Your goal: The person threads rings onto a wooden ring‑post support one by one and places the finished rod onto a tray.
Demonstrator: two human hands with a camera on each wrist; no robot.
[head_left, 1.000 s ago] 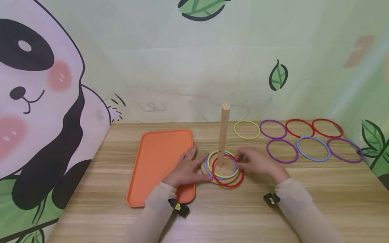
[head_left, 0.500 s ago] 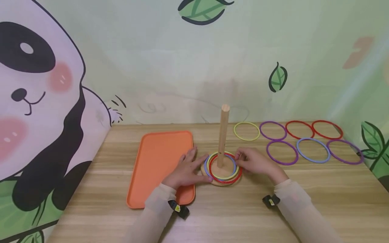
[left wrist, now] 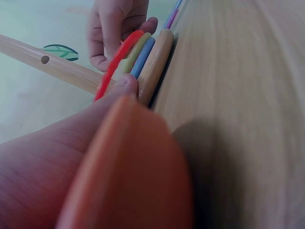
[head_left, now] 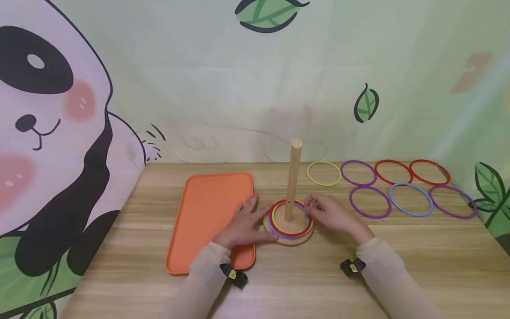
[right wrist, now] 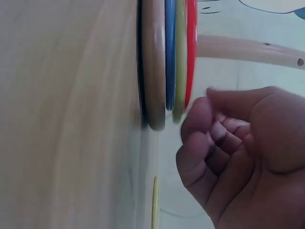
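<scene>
A wooden post (head_left: 294,177) stands upright on a round wooden base (head_left: 295,241). Around the post lie a blue ring (left wrist: 144,57), a yellow ring (right wrist: 180,71) and, topmost, a red ring (head_left: 291,234). My left hand (head_left: 245,226) is spread across the edge of the orange tray (head_left: 207,212); its thumb touches the stack's near left side and its forefinger reaches the far left side. At the stack's right, my right hand (head_left: 328,212) has curled fingers, thumb and forefinger pinching at the red ring's edge. The exact contact is partly hidden.
Several more rings lie at the back right of the table: yellow (head_left: 324,184), purple, red and blue, including a blue ring (head_left: 410,214) in the front row. Behind the table hangs a green backdrop (head_left: 215,79) with a panda and leaves.
The red ring has shifted left and back from overhanging the base's right front, and is now nearly in line with the other rings. My right hand moved slightly left; the left stayed put.
</scene>
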